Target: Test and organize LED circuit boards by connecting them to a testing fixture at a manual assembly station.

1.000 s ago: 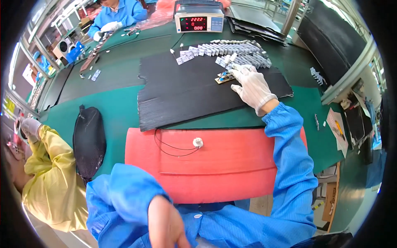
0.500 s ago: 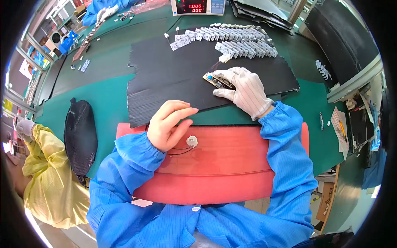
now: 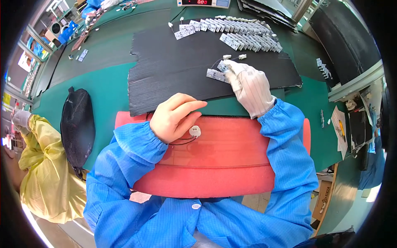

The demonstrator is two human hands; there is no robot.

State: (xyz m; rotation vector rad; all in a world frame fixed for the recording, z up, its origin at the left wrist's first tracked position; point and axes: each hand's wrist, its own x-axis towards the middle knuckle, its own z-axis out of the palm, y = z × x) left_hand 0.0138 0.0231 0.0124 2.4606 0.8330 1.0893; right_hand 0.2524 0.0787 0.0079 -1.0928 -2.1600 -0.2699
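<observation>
A gloved right hand [image 3: 249, 86] pinches a small circuit board [image 3: 216, 75] at its fingertips, the board lying flat on a black mat [image 3: 173, 70] at about ten o'clock from the palm. The bare left hand [image 3: 173, 118] rests loosely curled – gripping nothing – on a red pad [image 3: 231, 157], with a small white connector [image 3: 194, 131] and its thin wire just beside the thumb at four o'clock. Rows of similar boards [image 3: 244, 35] lie at twelve o'clock on the mat.

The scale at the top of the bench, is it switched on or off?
On: the scale shows lit red digits on its display, at the far edge of the green table.
</observation>
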